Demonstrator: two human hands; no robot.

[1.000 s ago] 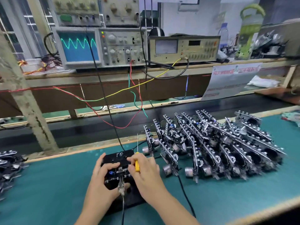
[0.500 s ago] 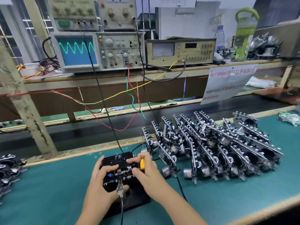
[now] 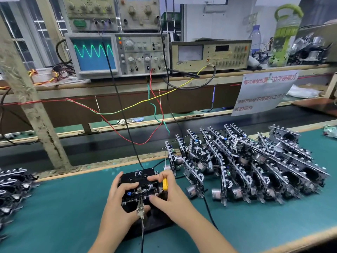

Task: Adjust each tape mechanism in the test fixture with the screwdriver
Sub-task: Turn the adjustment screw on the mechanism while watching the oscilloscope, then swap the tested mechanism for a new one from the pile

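A black test fixture (image 3: pixel 155 221) lies on the green mat near the front edge, with a tape mechanism (image 3: pixel 140 190) seated in it under a black cassette marked "FE" (image 3: pixel 138 175). My left hand (image 3: pixel 118 203) grips the mechanism's left side, thumb near a metal clip (image 3: pixel 140 209) on its front. My right hand (image 3: pixel 167 194) holds a yellow-handled screwdriver (image 3: pixel 165 184) whose thin shaft points up, while its fingers rest on the mechanism's right side.
Several tape mechanisms (image 3: pixel 246 165) stand in rows right of the fixture; another heap (image 3: pixel 12 190) lies at the left edge. An oscilloscope (image 3: pixel 94 55) showing a green wave and a meter (image 3: pixel 209 53) sit on the shelf behind. Wires hang down to the fixture.
My right hand has slid with the screwdriver to the mechanism's right side, fingers now over the cassette edge. The left hand keeps its grip. The camera has tilted slightly.
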